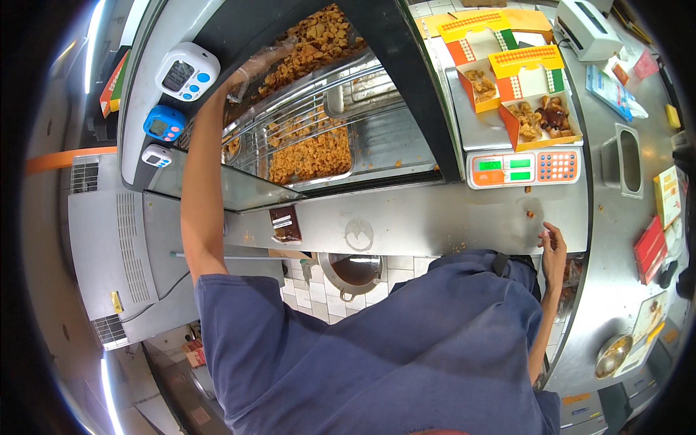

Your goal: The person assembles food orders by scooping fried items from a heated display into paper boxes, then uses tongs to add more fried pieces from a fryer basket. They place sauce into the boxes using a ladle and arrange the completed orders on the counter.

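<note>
My left hand (264, 64), in a clear plastic glove, reaches deep into the display cabinet. It lies against the upper pile of fried chicken pieces (319, 35); the glove and the pile obscure its fingers. My right hand (553, 254) hangs beside the counter's front edge at the right, fingers loosely bent and apart, holding nothing I can see. Farther back, a digital scale (523, 168) bears two open paper boxes. The nearer box (510, 129) contains fried pieces, some coated in dark sauce. The farther box (462, 84) holds a smaller portion of fried pieces.
A wire rack (290, 119) and a lower tray of fried bits (308, 156) fill the cabinet. Timers (187, 71) line its left frame. A dark packet (286, 225) lies on the steel counter (413, 210). Below stands a pot of dark liquid (355, 270). A metal bowl (613, 356) sits right.
</note>
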Demonstrator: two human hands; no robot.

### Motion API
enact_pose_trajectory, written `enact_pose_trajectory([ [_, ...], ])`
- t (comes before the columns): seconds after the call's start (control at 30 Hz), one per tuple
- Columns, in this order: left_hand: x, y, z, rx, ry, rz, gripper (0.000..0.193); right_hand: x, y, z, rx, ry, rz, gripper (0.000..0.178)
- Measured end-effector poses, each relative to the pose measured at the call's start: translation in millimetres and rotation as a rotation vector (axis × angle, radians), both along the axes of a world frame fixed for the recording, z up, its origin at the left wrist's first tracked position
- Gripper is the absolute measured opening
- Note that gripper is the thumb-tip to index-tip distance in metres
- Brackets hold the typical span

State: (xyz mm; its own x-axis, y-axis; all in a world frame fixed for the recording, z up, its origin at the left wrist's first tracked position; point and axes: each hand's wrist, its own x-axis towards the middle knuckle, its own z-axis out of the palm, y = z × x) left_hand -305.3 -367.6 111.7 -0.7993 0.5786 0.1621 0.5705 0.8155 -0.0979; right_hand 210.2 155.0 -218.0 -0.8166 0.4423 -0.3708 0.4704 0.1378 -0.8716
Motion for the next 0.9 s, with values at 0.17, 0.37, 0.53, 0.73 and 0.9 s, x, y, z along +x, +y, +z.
enact_pose_trajectory([
  [0.17,-0.5,8.6,-5.0,-0.063,0.039,-0.056,0.044,-3.1,-1.6,0.2,0.02,-0.011,0.024,0.035],
  [0.37,7.3,18.6,-11.4,-0.151,0.148,-0.122,0.043,-3.8,-1.0,1.2,0.017,0.008,0.017,0.035],
  [0.53,14.7,29.9,-7.4,-0.229,0.096,-0.106,0.043,-2.2,-1.0,-4.6,-0.009,0.039,0.024,0.036],
  [0.73,18.8,41.5,-0.6,-0.252,0.025,-0.012,0.037,2.1,4.7,-5.1,0.002,0.04,0.02,0.037],
  [0.9,24.8,21.9,10.1,0.166,-0.133,0.12,0.032,7.5,11.3,-4.7,0.0,0.076,0.01,0.035],
])
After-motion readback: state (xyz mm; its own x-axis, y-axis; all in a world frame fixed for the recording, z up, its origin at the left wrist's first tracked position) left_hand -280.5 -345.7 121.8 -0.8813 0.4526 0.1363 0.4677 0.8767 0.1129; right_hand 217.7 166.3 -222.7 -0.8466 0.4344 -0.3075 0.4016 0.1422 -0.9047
